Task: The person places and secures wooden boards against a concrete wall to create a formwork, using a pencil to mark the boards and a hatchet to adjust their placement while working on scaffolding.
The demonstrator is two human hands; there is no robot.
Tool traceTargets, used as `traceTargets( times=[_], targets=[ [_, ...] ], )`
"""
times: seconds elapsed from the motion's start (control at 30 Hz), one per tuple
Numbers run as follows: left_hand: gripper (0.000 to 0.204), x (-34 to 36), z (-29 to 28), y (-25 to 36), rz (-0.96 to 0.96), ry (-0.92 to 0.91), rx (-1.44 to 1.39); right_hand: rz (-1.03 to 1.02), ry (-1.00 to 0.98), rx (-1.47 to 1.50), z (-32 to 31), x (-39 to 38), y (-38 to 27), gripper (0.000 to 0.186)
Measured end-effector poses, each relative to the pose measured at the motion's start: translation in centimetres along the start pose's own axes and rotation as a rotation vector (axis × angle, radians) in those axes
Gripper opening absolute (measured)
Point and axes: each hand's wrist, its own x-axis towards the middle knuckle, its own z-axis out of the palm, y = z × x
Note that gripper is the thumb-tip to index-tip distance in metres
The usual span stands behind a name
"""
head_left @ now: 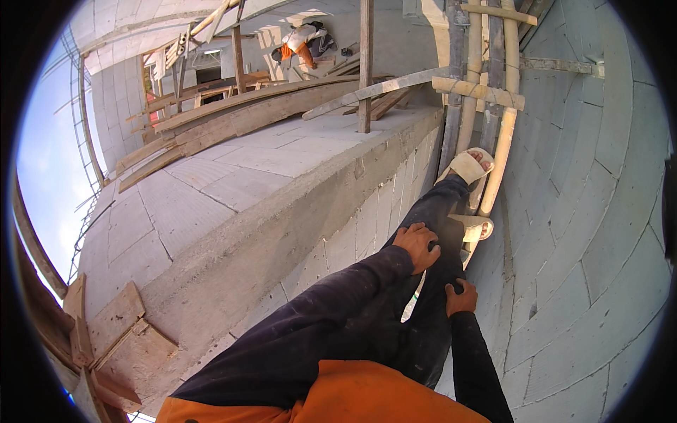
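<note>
Beside the block wall (578,211), the left hand (417,247) lies half-curled on the trousers (448,264), which run down to 2 sandals (467,169) at the poles (503,155); the right hand (462,297) curls against their right side. Whether either grips them, I cannot tell.

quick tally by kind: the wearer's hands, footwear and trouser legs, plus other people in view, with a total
Bare hands: 2
Beige open-toed slippers: 2
Dark fabric trouser legs: 2
Other person in white and orange clothing: 1
Total: 7
</note>
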Motion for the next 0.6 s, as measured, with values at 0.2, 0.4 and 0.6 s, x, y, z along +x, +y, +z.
traceTargets(
  times=[0.2,0.4,0.6],
  targets=[
    [0.046,0.03,-0.05,0.17,-0.001,-0.004,0.006,-0.003,-0.004,0.011,0.12,0.15,0.35,0.050],
    [0.046,0.08,0.10,0.22,0.004,0.000,0.019,-0.013,0.009,0.033,0.56,0.13,0.81,0.050],
    [0.045,0.16,0.12,0.09,0.008,0.002,0.020,-0.013,0.013,0.033,0.63,-0.07,0.59,0.050]
  ],
)
